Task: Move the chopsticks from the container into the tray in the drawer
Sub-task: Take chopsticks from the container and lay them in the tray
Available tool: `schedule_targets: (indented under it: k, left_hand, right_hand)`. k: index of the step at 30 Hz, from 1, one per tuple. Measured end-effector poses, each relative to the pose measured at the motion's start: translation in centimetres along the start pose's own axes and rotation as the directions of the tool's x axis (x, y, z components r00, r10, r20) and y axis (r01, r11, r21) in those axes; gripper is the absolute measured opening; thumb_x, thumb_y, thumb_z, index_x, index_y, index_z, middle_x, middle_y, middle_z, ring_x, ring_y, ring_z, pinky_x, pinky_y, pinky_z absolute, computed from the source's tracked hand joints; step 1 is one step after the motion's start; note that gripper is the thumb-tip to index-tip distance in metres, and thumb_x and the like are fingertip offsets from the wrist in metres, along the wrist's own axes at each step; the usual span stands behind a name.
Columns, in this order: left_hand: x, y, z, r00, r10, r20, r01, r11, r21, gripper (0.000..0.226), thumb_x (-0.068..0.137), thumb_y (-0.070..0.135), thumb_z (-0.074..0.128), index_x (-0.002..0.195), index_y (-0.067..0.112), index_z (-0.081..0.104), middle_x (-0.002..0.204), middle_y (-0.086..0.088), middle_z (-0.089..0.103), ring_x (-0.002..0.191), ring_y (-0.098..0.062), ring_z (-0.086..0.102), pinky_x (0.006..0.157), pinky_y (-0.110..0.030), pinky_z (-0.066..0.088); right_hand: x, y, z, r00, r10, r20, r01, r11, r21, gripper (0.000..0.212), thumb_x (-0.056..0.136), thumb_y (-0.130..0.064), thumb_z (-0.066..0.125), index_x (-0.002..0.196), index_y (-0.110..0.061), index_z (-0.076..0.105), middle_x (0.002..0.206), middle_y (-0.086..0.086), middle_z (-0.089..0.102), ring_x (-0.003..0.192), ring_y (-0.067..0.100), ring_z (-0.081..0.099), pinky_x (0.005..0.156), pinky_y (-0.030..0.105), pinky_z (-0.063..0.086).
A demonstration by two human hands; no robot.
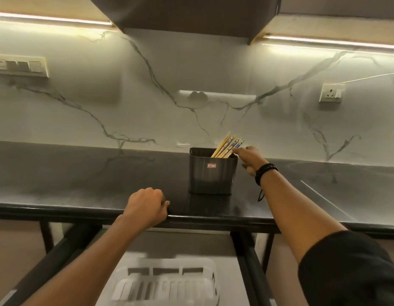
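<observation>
Head: chopsticks (228, 146) lean inside container (211, 173).

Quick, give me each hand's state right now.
Left hand: fingers curled, resting on the counter edge, holding nothing.
Right hand: fingers at the chopsticks in the container; grip cannot be told.

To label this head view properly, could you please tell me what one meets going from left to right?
switch panel → left hand → container → right hand → wall socket
</observation>
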State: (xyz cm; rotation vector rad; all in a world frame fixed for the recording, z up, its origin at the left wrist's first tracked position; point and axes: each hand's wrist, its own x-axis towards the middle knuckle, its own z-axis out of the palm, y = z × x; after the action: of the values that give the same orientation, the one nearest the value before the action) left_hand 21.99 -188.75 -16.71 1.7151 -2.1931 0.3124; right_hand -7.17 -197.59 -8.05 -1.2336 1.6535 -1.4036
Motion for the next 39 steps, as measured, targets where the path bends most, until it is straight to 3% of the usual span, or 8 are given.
schedule_targets:
  k: [4, 7, 12, 18, 24, 29, 35, 39]
  left_hand:
    - [0.1, 0.3, -0.2, 1.0, 0.007, -0.002, -0.007, 1.0, 0.031, 0.035, 0.094, 0.042, 0.044, 0.081, 0.019, 0.067, 0.07, 0.004, 0.059, 0.068, -0.015, 0.058, 0.065, -0.028, 0.049]
    - [-0.2, 0.4, -0.1, 1.0, 0.002, -0.01, -0.001, 1.0, 0.028, 0.035, 0.095, 0.042, 0.044, 0.083, 0.019, 0.067, 0.068, 0.005, 0.056, 0.067, -0.015, 0.057, 0.065, -0.028, 0.048]
    - [-0.4, 0.4, 0.1, 1.0, -0.004, -0.005, 0.004, 1.0, -0.018, 0.035, 0.096, 0.041, 0.044, 0.08, 0.019, 0.066, 0.064, 0.006, 0.056, 0.061, -0.011, 0.056, 0.063, -0.025, 0.05]
    - [-0.6, 0.3, 0.5, 1.0, -0.004, -0.018, 0.003, 0.999, -0.053, 0.033, 0.096, 0.039, 0.044, 0.078, 0.019, 0.063, 0.063, 0.007, 0.053, 0.061, -0.011, 0.055, 0.068, -0.027, 0.053]
    - [-0.8, -0.1, 1.0, 1.0, -0.008, -0.012, 0.007, 0.991, -0.131, 0.034, 0.097, 0.038, 0.045, 0.084, 0.02, 0.07, 0.067, 0.006, 0.064, 0.058, -0.008, 0.058, 0.067, -0.023, 0.053]
    - [-1.2, -0.3, 1.4, 1.0, -0.012, 0.009, 0.013, 0.983, -0.181, 0.031, 0.098, 0.036, 0.044, 0.098, 0.021, 0.071, 0.086, 0.005, 0.072, 0.066, -0.006, 0.062, 0.065, -0.016, 0.046]
    - [-2.2, 0.2, 0.4, 0.994, 0.031, 0.107, -0.009, 0.98, -0.197, 0.039, 0.101, 0.035, 0.037, 0.125, 0.012, 0.058, 0.124, -0.005, 0.062, 0.096, -0.015, 0.061, 0.089, -0.025, 0.041]
    - [-3.1, 0.5, 0.3, 0.999, -0.004, 0.035, 0.016, 0.934, -0.357, 0.038, 0.1, 0.038, 0.041, 0.125, 0.015, 0.058, 0.079, 0.006, 0.064, 0.068, -0.003, 0.056, 0.072, -0.016, 0.039]
  right_hand:
    - [0.7, -0.4, 0.6, 0.996, -0.087, -0.028, 0.09, 0.99, 0.111, 0.039, 0.087, -0.01, 0.07, 0.124, -0.003, 0.059, 0.098, 0.003, 0.066, 0.072, 0.007, 0.059, 0.06, 0.016, 0.047]
    - [0.4, -0.6, 1.1, 0.982, -0.175, -0.078, 0.184, 0.972, 0.145, 0.044, 0.079, -0.009, 0.078, 0.119, -0.006, 0.058, 0.109, 0.007, 0.067, 0.092, 0.016, 0.066, 0.075, 0.022, 0.052]
    - [-0.2, -1.1, 0.8, 0.961, -0.274, -0.046, 0.277, 0.947, 0.162, 0.029, 0.082, -0.013, 0.077, 0.107, -0.009, 0.063, 0.106, 0.011, 0.071, 0.095, 0.022, 0.071, 0.086, 0.035, 0.058]
    - [-2.1, -1.8, -0.1, 0.947, -0.322, 0.022, 0.31, 0.926, 0.215, 0.026, 0.087, -0.011, 0.071, 0.111, -0.004, 0.064, 0.106, 0.013, 0.069, 0.087, 0.019, 0.072, 0.068, 0.023, 0.059]
    - [-3.3, -1.9, -1.2, 0.962, -0.274, 0.005, 0.259, 0.915, 0.309, 0.02, 0.086, -0.007, 0.072, 0.104, -0.003, 0.066, 0.104, 0.016, 0.071, 0.089, 0.023, 0.073, 0.072, 0.026, 0.061]
    - [-3.6, -2.3, -2.7, 0.973, -0.226, -0.041, 0.226, 0.909, 0.351, 0.021, 0.084, -0.008, 0.074, 0.102, -0.001, 0.069, 0.103, 0.02, 0.072, 0.091, 0.028, 0.074, 0.084, 0.039, 0.06]
    - [-4.5, -3.6, -4.4, 0.949, -0.278, -0.148, 0.314, 0.879, 0.359, 0.018, 0.084, -0.011, 0.075, 0.1, -0.004, 0.072, 0.095, 0.014, 0.073, 0.085, 0.022, 0.073, 0.08, 0.035, 0.061]
    - [-5.8, -5.1, -5.9, 0.923, -0.336, -0.187, 0.383, 0.843, 0.377, 0.017, 0.084, -0.009, 0.074, 0.101, -0.003, 0.072, 0.089, 0.011, 0.071, 0.076, 0.017, 0.071, 0.075, 0.031, 0.061]
